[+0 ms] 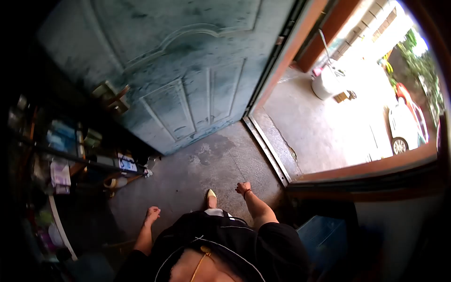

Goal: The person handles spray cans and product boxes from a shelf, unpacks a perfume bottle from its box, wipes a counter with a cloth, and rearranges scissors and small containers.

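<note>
My left hand (pixel 152 214) hangs over the grey floor at the lower left, with its fingers curled in and nothing showing in them. Ahead of my body, my right hand (pixel 243 188) hovers above the floor near the doorway, its fingers also curled and no object visible in them. A dark band (pixel 247 191) circles the right wrist. Neither hand touches anything. The nearest large thing is a worn blue-green panelled door (pixel 164 94), swung inward, with a metal handle (pixel 115 97) on its left side. One pale pointed shoe (pixel 211 193) shows between my hands.
A raised metal sill (pixel 267 150) crosses the doorway. Outside stand a white bucket (pixel 326 84) with a stick in it and a white car (pixel 405 124). A cluttered shelf (pixel 101 162) lines the left; a blue box (pixel 324 239) sits at right.
</note>
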{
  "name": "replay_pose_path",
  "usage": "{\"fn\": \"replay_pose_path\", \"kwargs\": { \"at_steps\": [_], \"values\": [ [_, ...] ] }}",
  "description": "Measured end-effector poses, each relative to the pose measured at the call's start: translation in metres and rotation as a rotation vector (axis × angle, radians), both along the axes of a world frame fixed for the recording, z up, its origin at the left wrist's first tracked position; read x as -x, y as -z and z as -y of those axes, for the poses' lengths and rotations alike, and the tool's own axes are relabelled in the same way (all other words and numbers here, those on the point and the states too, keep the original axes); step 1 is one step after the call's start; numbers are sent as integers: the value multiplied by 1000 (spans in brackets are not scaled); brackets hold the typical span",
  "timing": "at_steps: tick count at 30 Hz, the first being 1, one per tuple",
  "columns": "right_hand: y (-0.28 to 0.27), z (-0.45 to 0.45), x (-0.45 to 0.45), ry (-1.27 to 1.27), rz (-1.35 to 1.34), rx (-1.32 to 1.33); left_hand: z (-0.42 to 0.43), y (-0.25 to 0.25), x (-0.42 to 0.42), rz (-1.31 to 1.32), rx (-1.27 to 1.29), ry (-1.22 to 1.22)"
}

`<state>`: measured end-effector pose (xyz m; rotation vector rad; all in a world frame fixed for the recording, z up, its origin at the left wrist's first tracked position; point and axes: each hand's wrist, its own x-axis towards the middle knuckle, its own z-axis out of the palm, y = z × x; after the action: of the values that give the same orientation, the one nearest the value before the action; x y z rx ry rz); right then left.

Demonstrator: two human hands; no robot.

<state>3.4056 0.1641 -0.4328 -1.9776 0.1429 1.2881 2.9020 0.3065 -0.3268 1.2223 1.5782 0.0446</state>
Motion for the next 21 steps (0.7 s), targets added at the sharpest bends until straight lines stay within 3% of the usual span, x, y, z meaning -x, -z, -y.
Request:
{"fn": "replay_pose_path", "kwargs": {
  "at_steps": [1,3,4,6,7,8,11,12,15,16,18,20,21],
  "values": [
    [-17,-3,10,-35,5,-25,14,-7,10,-12,-32,-44],
    [-40,-23,27,-151,-21,-68,40,32,56,23,-79,-88],
    [-30,-26,24,-224,-60,-87,58,29,63,-16,-87,-158],
    [-12,-35,18,-312,-137,-173,102,77,97,-71,-333,-181],
    [-25,-45,23,-409,-70,-104,127,62,99,-40,-413,-284],
    [-21,-53,27,-418,-85,-77,140,51,116,-96,-235,-131],
    [-28,-91,90,-493,-98,-84,214,-23,139,-64,-128,-584],
    [-29,-95,108,-475,-49,-86,251,-19,152,-70,-99,-672],
    [-42,-108,205,-626,-233,-173,363,6,200,-104,1,-929],
    [-43,-110,243,-762,-235,-235,402,8,210,-105,41,-1019],
    [-56,-112,324,-2073,898,-745,488,25,226,-101,138,-1216],
    [-64,-115,412,-1135,-390,-398,545,24,235,-85,212,-1408],
    [-108,-105,459,-1097,-369,-431,568,25,240,-68,237,-1488]
  ]
}}
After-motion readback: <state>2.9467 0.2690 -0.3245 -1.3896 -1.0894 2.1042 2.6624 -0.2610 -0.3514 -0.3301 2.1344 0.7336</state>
